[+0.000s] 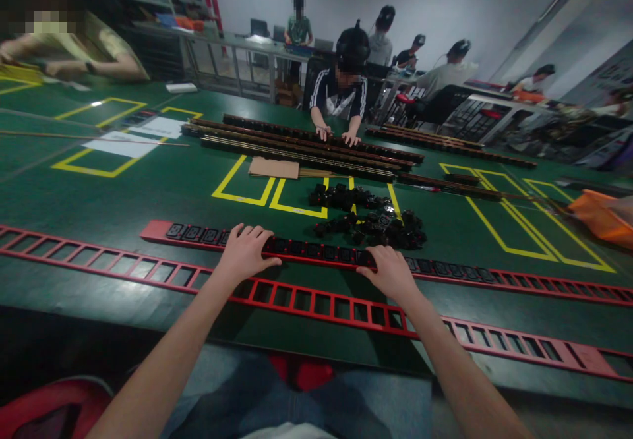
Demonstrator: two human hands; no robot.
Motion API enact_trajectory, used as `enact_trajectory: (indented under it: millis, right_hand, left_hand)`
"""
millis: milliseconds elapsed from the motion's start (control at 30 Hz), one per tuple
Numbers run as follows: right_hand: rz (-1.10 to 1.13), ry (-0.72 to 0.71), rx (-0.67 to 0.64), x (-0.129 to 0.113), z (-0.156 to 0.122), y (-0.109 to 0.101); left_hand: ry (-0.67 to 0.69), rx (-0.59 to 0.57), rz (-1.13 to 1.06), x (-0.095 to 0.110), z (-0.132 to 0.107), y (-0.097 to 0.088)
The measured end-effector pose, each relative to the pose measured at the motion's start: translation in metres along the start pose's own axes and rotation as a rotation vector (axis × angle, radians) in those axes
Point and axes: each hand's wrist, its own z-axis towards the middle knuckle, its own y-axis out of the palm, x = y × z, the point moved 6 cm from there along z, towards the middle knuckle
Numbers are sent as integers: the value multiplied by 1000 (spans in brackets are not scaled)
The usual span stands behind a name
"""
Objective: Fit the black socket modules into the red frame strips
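Note:
A long red strip lies across the table, with a row of black socket-like pieces set in its openings. My left hand grips the strip left of the middle, fingers over its far side and thumb at the near side. Farther right, my right hand holds the same strip in a similar way. The pieces under both palms are hidden. Nearer to me, a second red strip with unfilled openings passes beneath my forearms. Beyond the hands lies a heap of loose black pieces.
Long dark strips lie stacked mid-table, where a co-worker's hands rest. A cardboard piece, white papers and yellow tape outlines are on the green table. An orange bag sits at right. Another person works at left.

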Motion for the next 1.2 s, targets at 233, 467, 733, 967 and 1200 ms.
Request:
enact_trajectory:
  millis: [233, 467, 733, 967, 1200]
  right_hand:
    - [-22, -18, -11, -54, 14, -4]
    - [-19, -43, 25, -106, 37, -6]
    - [81, -76, 10, -115, 45, -6]
    - [52, 6, 1, -16, 9, -3]
    - [60, 82, 3, 57, -18, 0]
  left_hand:
    - [25, -24, 26, 1, 1, 1]
    - [56, -40, 27, 5, 1, 1]
    - [33, -23, 89, 4, 0, 1]
    - [50, -28, 74, 7, 0, 1]
    - [46, -12, 35, 4, -1, 3]
